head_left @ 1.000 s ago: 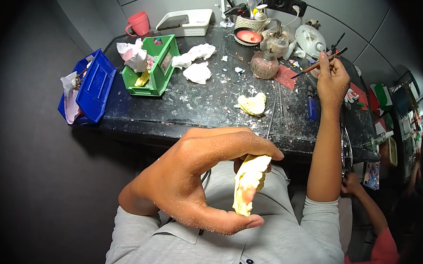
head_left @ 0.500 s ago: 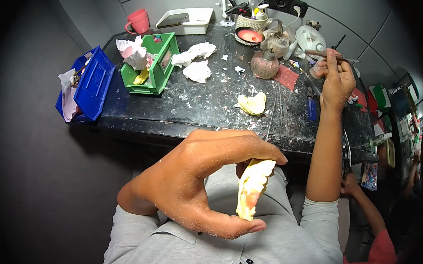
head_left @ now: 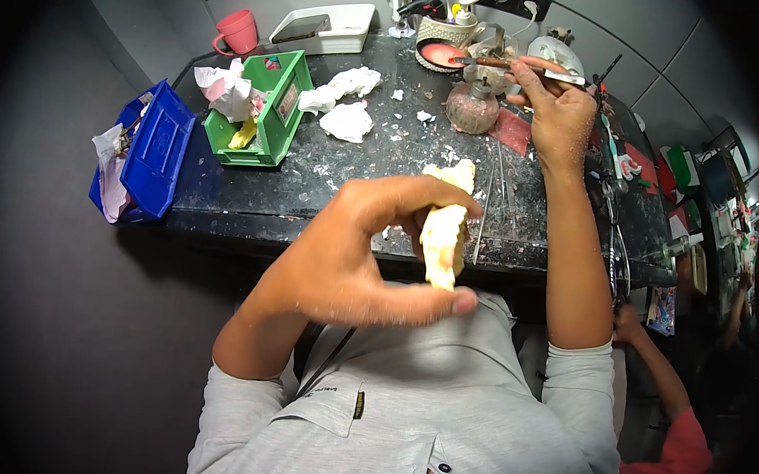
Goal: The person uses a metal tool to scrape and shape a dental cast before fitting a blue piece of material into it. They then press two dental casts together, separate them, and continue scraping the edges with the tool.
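My left hand (head_left: 353, 257) grips a pale yellow dental model (head_left: 443, 245) between thumb and fingers, in front of the bench edge. Partly hidden behind it, a second pale yellow piece (head_left: 458, 173) lies on the bench. My right hand (head_left: 560, 118) is raised over the back right of the bench and holds a thin brown-handled tool (head_left: 499, 63). The tool's tip reaches the dish of pink wax (head_left: 443, 55). Just below the tool stands a glass burner (head_left: 472, 109), beside a red sheet (head_left: 511, 131).
On the dark bench (head_left: 227, 195) are a green bin (head_left: 285, 112), a blue bin (head_left: 158, 148), crumpled white tissue (head_left: 348, 122), a white tray (head_left: 347, 31) and a pink mug (head_left: 237, 32). Another person's arm (head_left: 660, 372) shows at the lower right.
My left hand has moved up and away from my body with the yellow model. My right hand has shifted left, bringing the tool to the wax dish. The view has shifted slightly.
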A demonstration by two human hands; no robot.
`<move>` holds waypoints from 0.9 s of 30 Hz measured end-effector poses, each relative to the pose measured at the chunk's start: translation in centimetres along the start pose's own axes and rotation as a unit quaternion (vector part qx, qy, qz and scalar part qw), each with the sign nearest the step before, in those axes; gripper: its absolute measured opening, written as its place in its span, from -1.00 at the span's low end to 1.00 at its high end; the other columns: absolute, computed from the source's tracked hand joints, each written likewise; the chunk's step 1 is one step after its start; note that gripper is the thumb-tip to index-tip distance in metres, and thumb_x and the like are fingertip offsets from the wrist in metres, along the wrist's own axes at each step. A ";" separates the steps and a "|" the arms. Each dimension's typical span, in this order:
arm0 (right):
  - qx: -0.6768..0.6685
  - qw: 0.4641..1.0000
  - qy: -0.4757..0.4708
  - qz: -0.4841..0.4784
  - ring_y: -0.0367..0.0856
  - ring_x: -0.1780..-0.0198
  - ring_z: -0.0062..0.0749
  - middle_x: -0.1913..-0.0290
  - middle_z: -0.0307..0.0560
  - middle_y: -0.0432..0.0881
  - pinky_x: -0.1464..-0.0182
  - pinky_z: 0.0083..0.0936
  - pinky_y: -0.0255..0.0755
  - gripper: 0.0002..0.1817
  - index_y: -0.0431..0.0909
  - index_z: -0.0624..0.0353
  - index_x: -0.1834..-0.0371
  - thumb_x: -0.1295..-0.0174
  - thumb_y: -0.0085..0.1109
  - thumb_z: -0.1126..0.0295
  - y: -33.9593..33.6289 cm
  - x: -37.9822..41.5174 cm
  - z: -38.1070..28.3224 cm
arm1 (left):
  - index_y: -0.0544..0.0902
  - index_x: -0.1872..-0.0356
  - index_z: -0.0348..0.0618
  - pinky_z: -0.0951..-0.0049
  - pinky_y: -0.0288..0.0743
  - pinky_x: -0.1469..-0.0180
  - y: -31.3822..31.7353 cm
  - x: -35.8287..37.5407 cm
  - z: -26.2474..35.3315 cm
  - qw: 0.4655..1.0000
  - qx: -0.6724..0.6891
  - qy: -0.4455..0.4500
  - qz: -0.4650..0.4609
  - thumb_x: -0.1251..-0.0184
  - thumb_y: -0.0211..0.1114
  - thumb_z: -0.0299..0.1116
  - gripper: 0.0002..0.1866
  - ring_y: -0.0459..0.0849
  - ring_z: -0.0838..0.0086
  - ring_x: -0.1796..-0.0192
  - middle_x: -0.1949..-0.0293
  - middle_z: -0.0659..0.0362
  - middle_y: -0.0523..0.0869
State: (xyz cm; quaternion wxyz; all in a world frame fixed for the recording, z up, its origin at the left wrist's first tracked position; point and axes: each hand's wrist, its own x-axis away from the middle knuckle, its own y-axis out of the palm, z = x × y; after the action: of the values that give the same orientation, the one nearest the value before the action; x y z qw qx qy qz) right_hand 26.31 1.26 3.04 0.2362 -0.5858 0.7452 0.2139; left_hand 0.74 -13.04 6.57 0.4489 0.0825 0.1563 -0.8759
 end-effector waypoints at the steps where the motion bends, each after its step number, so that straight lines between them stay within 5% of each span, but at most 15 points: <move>1: 0.011 1.000 0.012 0.007 0.82 0.14 -0.32 0.14 0.07 0.78 0.29 -0.60 0.74 -0.76 0.67 0.43 0.01 -0.33 0.37 0.52 0.0 0.1 -0.1 | 0.67 -0.09 -0.42 0.44 0.56 -0.11 -0.1 -0.3 -0.5 1.000 -0.001 -0.012 0.010 0.12 0.68 -0.35 -0.33 0.74 0.44 0.06 0.15 0.08 0.77; 6: -0.034 0.995 0.064 0.074 0.82 0.24 -0.33 0.19 0.03 0.79 0.39 -0.63 0.62 -0.71 0.67 0.42 0.00 -0.34 0.40 0.41 -2.2 0.3 0.0 | 0.66 -0.10 -0.38 0.44 0.53 -0.15 -0.8 -1.5 -3.7 0.999 -0.023 -0.028 0.035 -0.04 0.66 -0.37 -0.42 0.70 0.49 0.05 0.14 0.14 0.77; 15: 0.004 0.991 0.080 0.105 0.78 0.34 -0.48 0.27 0.01 0.77 0.49 -0.76 0.46 -0.69 0.67 0.41 0.02 -0.34 0.41 0.37 -5.3 0.7 0.4 | 0.68 -0.06 -0.32 0.54 0.54 0.13 -1.1 -3.3 -9.5 0.991 -0.027 -0.091 0.098 -0.14 0.64 -0.32 -0.49 0.65 0.61 0.24 0.20 0.22 0.75; 27: -0.015 1.000 0.016 0.002 0.65 0.41 -0.62 0.34 -0.15 0.75 0.44 -0.76 0.35 -0.76 0.70 0.32 0.10 -0.37 0.39 0.33 -2.1 6.6 -7.6 | 0.66 -0.11 -0.32 0.52 0.52 0.09 -0.8 -2.3 -9.4 0.991 -0.046 -0.043 0.114 -0.10 0.65 -0.29 -0.44 0.62 0.58 0.21 0.20 0.20 0.73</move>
State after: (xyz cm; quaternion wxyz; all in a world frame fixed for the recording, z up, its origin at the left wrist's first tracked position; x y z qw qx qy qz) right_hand 26.23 -8.83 4.99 0.2148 -0.5908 0.7470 0.2162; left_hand 1.46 -7.56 -1.39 0.5555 0.0414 0.1663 -0.8136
